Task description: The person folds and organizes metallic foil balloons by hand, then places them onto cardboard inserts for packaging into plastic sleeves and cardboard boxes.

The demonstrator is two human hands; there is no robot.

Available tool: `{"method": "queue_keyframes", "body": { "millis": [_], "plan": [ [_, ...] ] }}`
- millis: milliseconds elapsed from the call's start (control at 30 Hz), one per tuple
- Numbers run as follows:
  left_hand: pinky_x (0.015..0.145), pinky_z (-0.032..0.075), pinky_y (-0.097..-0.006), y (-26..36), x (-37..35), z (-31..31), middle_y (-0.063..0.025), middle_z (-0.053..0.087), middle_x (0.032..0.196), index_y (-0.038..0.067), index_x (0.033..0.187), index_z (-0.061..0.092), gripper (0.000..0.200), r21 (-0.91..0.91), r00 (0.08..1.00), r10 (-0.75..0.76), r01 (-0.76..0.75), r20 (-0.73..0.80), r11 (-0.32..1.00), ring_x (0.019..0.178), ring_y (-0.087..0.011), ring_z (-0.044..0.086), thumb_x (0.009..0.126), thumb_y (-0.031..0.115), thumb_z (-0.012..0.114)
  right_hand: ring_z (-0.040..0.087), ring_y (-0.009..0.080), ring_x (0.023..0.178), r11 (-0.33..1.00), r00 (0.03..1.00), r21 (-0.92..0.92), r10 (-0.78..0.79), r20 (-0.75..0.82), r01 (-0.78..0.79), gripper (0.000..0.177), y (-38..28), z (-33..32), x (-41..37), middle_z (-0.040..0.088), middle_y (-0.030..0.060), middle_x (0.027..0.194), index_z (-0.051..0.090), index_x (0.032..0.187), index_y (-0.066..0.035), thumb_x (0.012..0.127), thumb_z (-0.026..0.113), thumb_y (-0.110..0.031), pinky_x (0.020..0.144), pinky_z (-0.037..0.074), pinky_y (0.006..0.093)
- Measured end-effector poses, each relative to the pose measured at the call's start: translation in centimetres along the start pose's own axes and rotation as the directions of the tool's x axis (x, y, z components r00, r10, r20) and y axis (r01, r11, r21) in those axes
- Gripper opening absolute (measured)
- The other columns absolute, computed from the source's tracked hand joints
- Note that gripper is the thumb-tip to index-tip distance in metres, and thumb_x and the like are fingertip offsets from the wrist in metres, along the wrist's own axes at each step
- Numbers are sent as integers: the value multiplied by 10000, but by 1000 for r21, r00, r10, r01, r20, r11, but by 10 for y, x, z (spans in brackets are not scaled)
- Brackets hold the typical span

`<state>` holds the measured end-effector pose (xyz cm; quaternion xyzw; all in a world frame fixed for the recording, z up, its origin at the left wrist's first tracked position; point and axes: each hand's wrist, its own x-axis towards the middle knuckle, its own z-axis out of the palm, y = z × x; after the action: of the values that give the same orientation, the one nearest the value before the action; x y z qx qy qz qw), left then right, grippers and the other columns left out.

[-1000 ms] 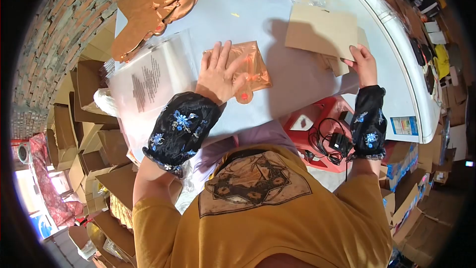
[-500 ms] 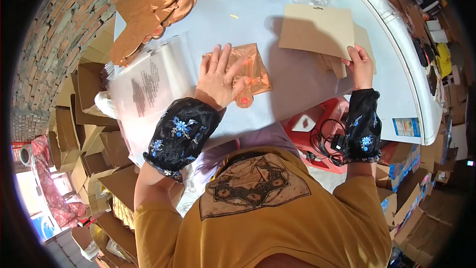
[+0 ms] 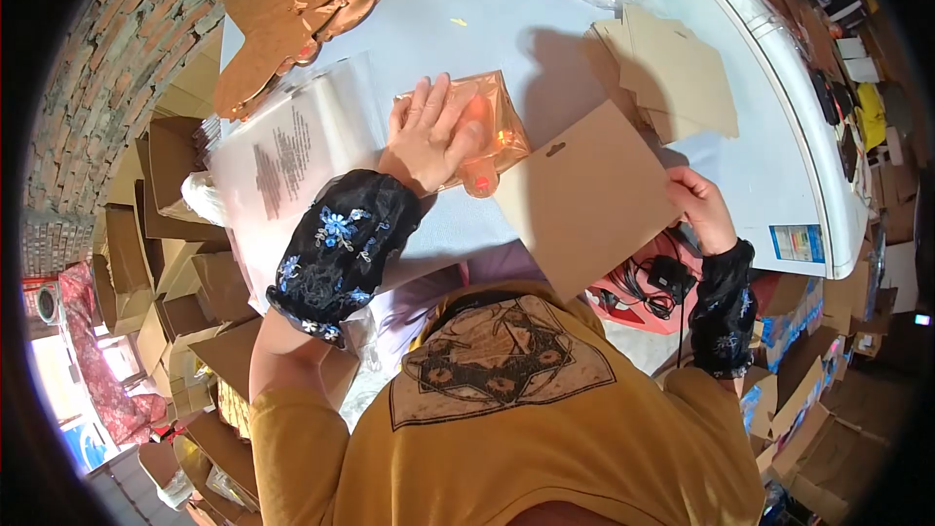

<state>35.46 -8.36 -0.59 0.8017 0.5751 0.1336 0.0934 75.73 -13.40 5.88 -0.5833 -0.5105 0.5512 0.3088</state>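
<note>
My left hand lies with fingers spread over a folded, shiny copper-coloured foil balloon on the table. A rounded tab with a red spot sticks out at the balloon's near end. My right hand pinches the right edge of a tan cardboard sheet between thumb and fingers. The sheet is tilted, has a hanging slot near its upper left edge, and reaches over the table's front edge toward my lap. Its left corner comes close to the balloon's tab.
More cardboard sheets lie loosely stacked at the back right. Clear plastic bags with printed text are left of my hand. Copper foil balloons spread along the far edge. A red stool with a black cable stands below the table.
My right hand has drawn the cardboard sheet off the stack, toward me and turned it, so it now hangs near the foil balloon. My left hand stays on the balloon.
</note>
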Motion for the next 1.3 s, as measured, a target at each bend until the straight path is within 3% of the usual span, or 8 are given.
{"method": "queue_keyframes", "body": {
  "millis": [167, 233, 567, 700, 800, 1000, 1100, 1300],
  "plan": [
    [1190, 80, -470, -6, 0, -5, -180, 193, 1634, 206, 1557, 301, 589, 37, 996, 65, -68, 65, 997, 1522, -367, 112, 1038, 483, 269, 569, 44, 759, 999, 999, -25, -45, -29, 44, 174, 9, 9, 5, 626, -29, 896, 644, 1086, -30, 973, 581, -147, 632, 444, 191],
    [1169, 118, -501, 0, 1, -9, -197, 236, 1612, 195, 1506, 380, 530, -122, 999, 27, -25, 17, 992, 1483, -433, 183, 1033, 413, 283, 597, 68, 802, 1000, 1000, -19, 21, -11, -21, 191, 0, 26, 12, 637, -8, 934, 637, 1089, -21, 972, 587, -164, 670, 483, 207],
    [1165, 141, -473, -1, 14, -29, -192, 277, 1602, 235, 1549, 304, 571, -275, 977, -106, 156, 186, 949, 1488, -425, 205, 1022, 454, 282, 648, 167, 742, 969, 978, 138, -198, -64, 205, 274, 5, 135, 52, 592, 90, 862, 517, 1188, -41, 942, 619, -106, 578, 579, 316],
    [1172, 148, -473, 5, 14, -38, -205, 298, 1588, 207, 1548, 303, 593, -200, 976, -96, 135, 196, 970, 1485, -404, 227, 1019, 473, 321, 681, 221, 728, 964, 966, -138, -241, -92, 227, 180, -7, 157, 55, 608, 119, 711, 553, 1091, -53, 945, 615, -138, 582, 550, 347],
    [1176, 164, -485, 1, 13, -26, -211, 300, 1584, 161, 1543, 309, 610, -61, 988, -56, 65, 143, 996, 1487, -388, 228, 1024, 476, 366, 669, 293, 726, 844, 908, -426, -406, -109, 326, 160, 4, 163, 63, 635, 148, 856, 577, 1056, -76, 909, 624, -116, 647, 554, 401],
    [1182, 183, -518, 3, -3, 3, -207, 280, 1591, 126, 1539, 319, 700, 174, 994, 63, -47, -85, 984, 1475, -399, 245, 991, 549, 422, 589, 317, 971, 185, 597, -893, -794, 110, 410, 187, -16, 181, 54, 580, 89, 1164, 604, 1034, -83, 852, 644, -95, 793, 530, 425],
    [1173, 201, -529, 5, -4, 5, -201, 266, 1599, 125, 1542, 316, 747, 154, 991, 64, -45, -122, 987, 1476, -400, 239, 975, 596, 432, 533, 363, 1111, 370, 660, -697, -725, 198, 615, 300, 0, 187, 77, 550, 150, 1211, 549, 1105, -50, 818, 637, -67, 915, 492, 439],
    [1191, 145, -545, -3, -10, -3, -232, 166, 1620, 105, 1563, 259, 1027, 77, 992, 122, -119, -28, 990, 1506, -412, 124, 825, 780, 494, 512, 379, 1144, 420, 611, -611, -780, 134, 671, 377, 3, 179, 83, 526, 185, 1253, 500, 1143, -33, 801, 659, -46, 993, 424, 456]
  ]
}}
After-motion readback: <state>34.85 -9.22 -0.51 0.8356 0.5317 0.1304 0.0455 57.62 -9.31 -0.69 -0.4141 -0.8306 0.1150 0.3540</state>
